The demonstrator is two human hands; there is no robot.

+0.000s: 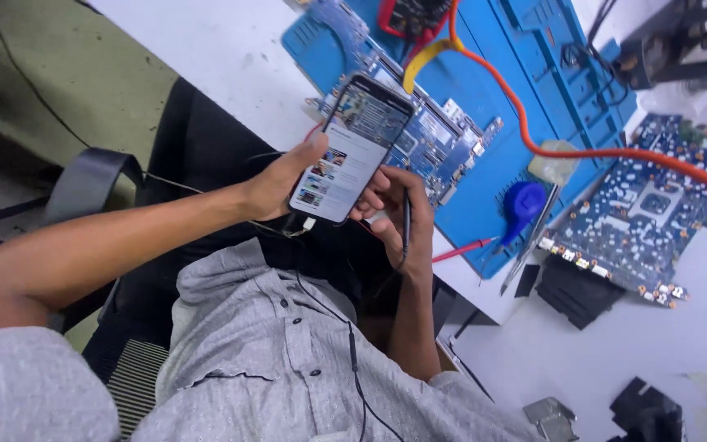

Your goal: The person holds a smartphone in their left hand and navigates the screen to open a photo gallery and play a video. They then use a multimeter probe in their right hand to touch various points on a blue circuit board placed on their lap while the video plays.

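Two hands up over the lap, both on one smartphone (352,151), and that phone sits right above the near edge of the white workbench (231,57). Left hand (284,184) wraps the phone's left side, fingers curled behind it, thumb stretched onto the lit screen. Right hand (398,217) cradles the lower right corner, fingers half closed, and a thin black probe (406,225) runs down between those fingers, its lead trailing toward the chest. A white cable (308,223) plugs into the phone's bottom end.

Room to move: open bench to the left of the blue work mat (484,188), bare and white. Straight ahead it's tight: a circuit board (419,123) lies on the mat, partly covered by the phone. An orange cable (583,151) sweeps across the mat and off the right edge. A second circuit board (644,209) sits beyond the mat's right side, hanging over a black block (574,290). A red probe (464,250) and a blue round tool (524,203) lie at the mat's near corner, just beside the right hand.

Hard to read: the meter at the top is cut off by the frame, the phone's screen content is too small to make out, and the right palm is hidden behind the phone.
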